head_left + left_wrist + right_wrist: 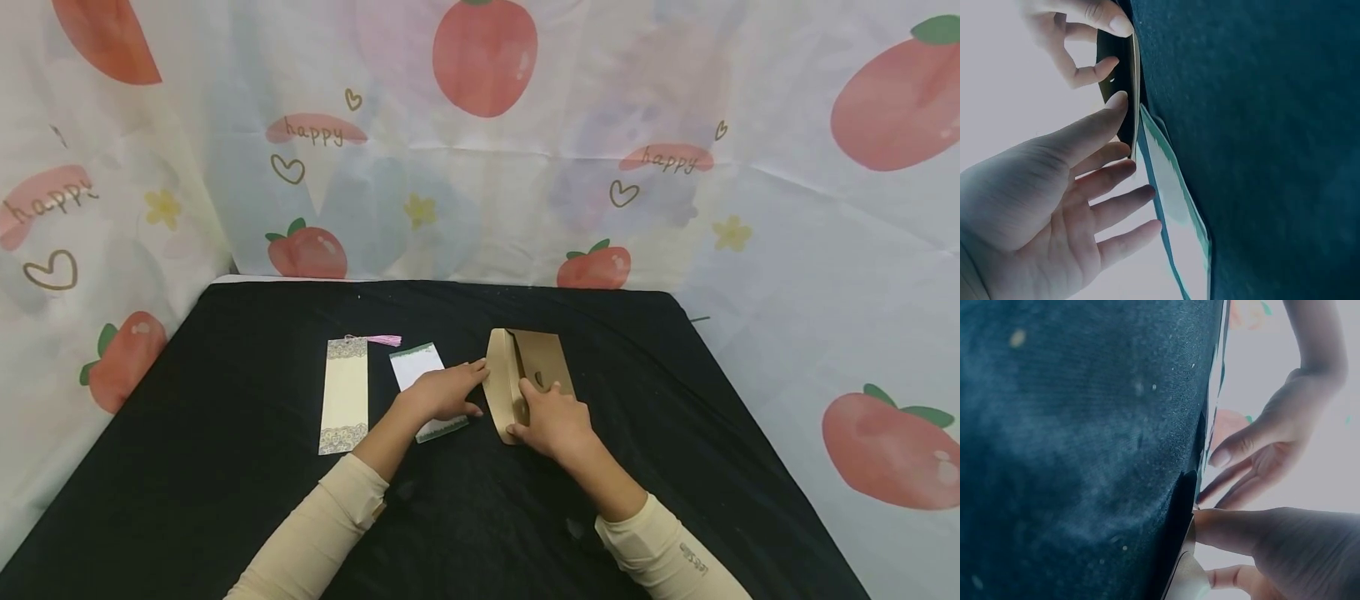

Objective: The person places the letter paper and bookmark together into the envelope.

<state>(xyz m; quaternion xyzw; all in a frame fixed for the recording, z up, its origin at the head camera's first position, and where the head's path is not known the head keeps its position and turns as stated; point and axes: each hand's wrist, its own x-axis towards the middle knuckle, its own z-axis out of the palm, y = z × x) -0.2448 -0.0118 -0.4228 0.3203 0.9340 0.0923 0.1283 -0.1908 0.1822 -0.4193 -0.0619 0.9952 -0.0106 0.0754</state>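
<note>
One left hand [446, 392] on my feed, fingers straight, released; right hand [557, 419] bent over envelope [542, 350], grip I can't tell; flap [503, 375] points left; long axis fore-and-aft.

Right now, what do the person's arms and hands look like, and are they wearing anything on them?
The left sleeve and right sleeve are cream-coloured and stop short of the wrists. The right sleeve has a small dark marking, too tiny to read. The left hand and right hand wear no gloves.
</note>
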